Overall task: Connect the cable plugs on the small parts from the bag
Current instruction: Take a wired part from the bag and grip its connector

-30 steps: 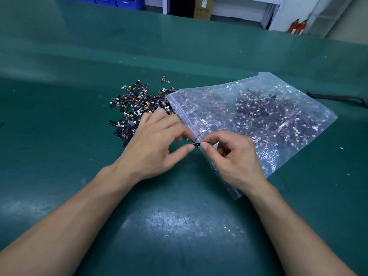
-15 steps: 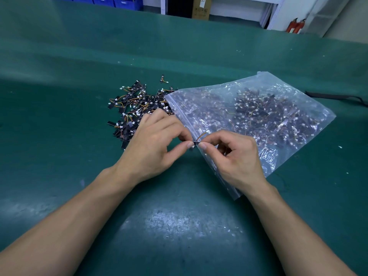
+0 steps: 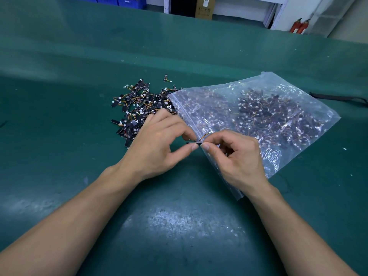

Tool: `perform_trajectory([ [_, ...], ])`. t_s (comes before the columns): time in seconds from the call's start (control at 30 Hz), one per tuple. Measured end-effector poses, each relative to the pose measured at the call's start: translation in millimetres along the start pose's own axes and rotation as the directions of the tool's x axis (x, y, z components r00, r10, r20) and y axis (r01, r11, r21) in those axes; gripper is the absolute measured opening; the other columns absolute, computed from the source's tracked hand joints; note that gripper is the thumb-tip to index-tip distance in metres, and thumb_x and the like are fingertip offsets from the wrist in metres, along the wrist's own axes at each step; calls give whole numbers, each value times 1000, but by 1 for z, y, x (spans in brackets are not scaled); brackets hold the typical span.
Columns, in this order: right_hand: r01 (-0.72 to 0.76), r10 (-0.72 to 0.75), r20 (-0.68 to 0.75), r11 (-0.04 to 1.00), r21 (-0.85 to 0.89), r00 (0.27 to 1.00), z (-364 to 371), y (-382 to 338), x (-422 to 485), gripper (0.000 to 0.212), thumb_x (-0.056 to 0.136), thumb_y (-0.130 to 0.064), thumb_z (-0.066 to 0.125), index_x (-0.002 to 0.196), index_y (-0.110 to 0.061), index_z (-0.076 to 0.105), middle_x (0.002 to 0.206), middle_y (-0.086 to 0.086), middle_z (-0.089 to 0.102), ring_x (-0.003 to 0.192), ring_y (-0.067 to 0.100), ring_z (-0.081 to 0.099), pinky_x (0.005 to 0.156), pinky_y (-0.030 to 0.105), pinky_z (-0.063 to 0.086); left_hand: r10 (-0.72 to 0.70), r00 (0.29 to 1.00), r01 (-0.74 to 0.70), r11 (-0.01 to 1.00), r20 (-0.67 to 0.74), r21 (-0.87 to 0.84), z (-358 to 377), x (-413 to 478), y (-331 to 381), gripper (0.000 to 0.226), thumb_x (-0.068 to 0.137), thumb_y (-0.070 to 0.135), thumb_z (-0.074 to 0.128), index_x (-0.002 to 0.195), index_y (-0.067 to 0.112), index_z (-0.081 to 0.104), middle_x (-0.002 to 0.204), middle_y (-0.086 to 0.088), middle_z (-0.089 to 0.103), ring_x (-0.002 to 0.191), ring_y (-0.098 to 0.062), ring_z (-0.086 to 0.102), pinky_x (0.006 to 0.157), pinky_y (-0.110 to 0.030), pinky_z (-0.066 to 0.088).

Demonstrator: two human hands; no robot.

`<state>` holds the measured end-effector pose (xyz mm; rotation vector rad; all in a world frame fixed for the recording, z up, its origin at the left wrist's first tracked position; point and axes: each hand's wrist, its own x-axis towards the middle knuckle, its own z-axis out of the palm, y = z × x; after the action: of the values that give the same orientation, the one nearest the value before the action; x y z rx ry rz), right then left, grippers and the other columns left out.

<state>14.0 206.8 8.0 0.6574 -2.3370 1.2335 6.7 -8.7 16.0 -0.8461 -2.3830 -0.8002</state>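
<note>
The left hand [image 3: 157,144] pinches a small black part [image 3: 192,143] between thumb and forefinger. The right hand [image 3: 237,156] pinches its orange cable [image 3: 203,136], other fingers curled, over the near left edge of the bag [image 3: 288,124]. The plug itself is too small to see. The step probably goes best with the part held level and the plug pushed straight in, without twisting. A pile of parts [image 3: 137,108] lies far left.

My green table [image 3: 59,148] (scuffed, with pale glare on it) runs back toward a white rack [image 3: 277,10]. Under the rack sits a cardboard box [image 3: 205,7], blue bins [image 3: 127,0] left of it, red fire extinguishers [image 3: 298,25] right.
</note>
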Motion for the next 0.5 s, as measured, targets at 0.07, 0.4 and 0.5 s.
perform_trajectory([
  [0.07,-9,9,1,1000,-3,1000,1,0,0,4,87,-19,77,84,-17,75,74,-14,68,54,6,52,57,8,35,7,1000,-7,1000,3,-14,-1,0,-1,14,91,38,71,93,24,70,91,12,65,90,-21,52,78,-48,45],
  [0.4,-16,15,23,999,39,1000,2,-2,0,4,90,-17,75,85,-17,74,76,-21,66,53,2,47,57,7,33,16,1000,-16,999,-11,-32,0,0,-2,9,92,31,71,88,23,70,87,11,65,87,-21,51,77,-48,46],
  [0.5,-29,28,21,999,36,999,2,-1,0,6,89,-16,75,84,-17,73,74,-25,63,53,2,47,56,8,33,23,1000,-23,999,1,-41,0,0,-2,12,92,33,72,90,21,71,89,9,67,88,-23,53,78,-48,46],
])
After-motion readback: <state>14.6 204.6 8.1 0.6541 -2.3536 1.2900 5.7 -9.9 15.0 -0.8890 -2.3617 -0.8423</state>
